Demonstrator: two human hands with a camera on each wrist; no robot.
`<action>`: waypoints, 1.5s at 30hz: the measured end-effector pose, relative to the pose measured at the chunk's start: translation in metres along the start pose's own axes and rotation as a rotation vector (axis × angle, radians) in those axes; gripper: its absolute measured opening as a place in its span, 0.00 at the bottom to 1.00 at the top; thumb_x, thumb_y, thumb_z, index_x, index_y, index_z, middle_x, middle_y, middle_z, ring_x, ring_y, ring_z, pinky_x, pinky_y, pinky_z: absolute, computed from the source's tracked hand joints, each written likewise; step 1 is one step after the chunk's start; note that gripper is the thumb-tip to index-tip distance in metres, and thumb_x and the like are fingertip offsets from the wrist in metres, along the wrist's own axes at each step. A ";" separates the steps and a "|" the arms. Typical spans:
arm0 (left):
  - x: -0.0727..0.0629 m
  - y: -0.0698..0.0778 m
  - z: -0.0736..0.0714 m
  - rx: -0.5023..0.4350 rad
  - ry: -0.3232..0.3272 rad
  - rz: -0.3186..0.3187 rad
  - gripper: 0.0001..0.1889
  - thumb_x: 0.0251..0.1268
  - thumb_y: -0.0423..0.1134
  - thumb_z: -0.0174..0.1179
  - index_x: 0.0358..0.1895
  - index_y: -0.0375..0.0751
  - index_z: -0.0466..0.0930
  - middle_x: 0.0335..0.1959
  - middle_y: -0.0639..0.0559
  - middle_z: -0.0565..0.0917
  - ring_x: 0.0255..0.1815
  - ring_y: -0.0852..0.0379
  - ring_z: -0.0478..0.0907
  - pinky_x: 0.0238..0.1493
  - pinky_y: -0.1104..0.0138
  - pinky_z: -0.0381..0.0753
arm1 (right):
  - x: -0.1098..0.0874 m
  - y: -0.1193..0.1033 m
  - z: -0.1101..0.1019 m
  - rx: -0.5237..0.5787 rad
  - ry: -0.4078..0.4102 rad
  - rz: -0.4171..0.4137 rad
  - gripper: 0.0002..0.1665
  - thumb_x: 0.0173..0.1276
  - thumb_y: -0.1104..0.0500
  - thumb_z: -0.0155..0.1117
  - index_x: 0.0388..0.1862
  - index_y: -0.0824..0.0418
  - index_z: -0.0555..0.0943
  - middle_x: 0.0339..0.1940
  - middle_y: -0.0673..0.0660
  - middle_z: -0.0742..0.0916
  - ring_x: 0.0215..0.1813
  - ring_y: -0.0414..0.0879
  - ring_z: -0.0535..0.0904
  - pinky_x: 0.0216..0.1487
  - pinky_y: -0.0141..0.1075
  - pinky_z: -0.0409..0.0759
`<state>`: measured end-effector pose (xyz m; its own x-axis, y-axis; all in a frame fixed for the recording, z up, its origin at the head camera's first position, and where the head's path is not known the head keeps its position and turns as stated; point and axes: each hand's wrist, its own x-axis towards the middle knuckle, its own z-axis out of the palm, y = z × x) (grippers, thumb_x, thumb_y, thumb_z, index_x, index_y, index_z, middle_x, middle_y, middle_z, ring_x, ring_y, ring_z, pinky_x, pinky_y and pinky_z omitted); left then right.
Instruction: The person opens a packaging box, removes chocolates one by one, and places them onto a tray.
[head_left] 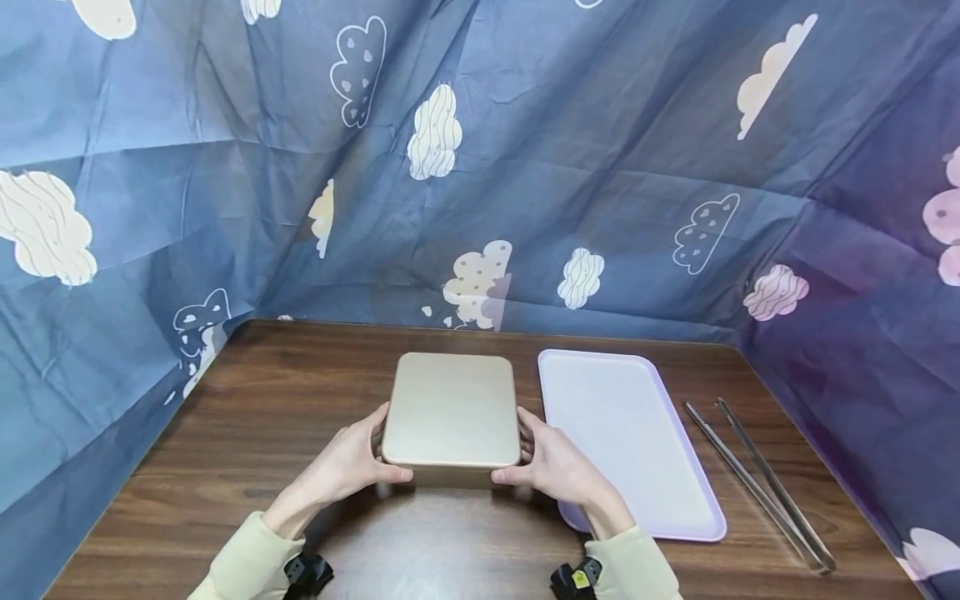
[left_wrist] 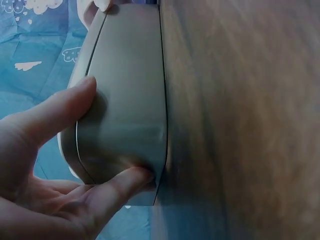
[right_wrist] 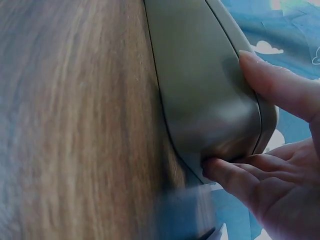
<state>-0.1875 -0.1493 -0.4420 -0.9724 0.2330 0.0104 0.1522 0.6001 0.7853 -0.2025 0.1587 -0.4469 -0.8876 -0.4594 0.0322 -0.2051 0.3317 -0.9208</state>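
Observation:
A closed gold tin box with rounded corners stands on the wooden table in the head view. My left hand grips its left side, the thumb on the front face near the lid seam and the fingers at the side. On the opposite side my right hand holds the box in the same way. The left wrist view shows the lid seam of the tin box under the thumb tip. In the right wrist view, fingers press low on the side of the tin box. Its contents are hidden.
To the right of the box lies a pale lilac tray, partly behind my right forearm. Metal tongs lie spread beyond it, near the table's right edge. A blue cloud-patterned cloth hangs around the wooden table.

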 end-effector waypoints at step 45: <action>-0.006 -0.040 -0.021 -0.581 -0.422 0.123 0.49 0.68 0.26 0.56 0.77 0.39 0.24 0.78 0.38 0.33 0.76 0.44 0.38 0.64 0.72 0.60 | -0.009 0.016 -0.012 0.279 -0.272 -0.020 0.55 0.68 0.69 0.61 0.78 0.64 0.33 0.79 0.64 0.41 0.75 0.62 0.49 0.64 0.36 0.66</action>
<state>-0.1915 -0.1906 -0.4600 -0.7853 0.6185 -0.0276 0.0234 0.0742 0.9970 -0.2027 0.1783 -0.4567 -0.7354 -0.6774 -0.0183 -0.0684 0.1011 -0.9925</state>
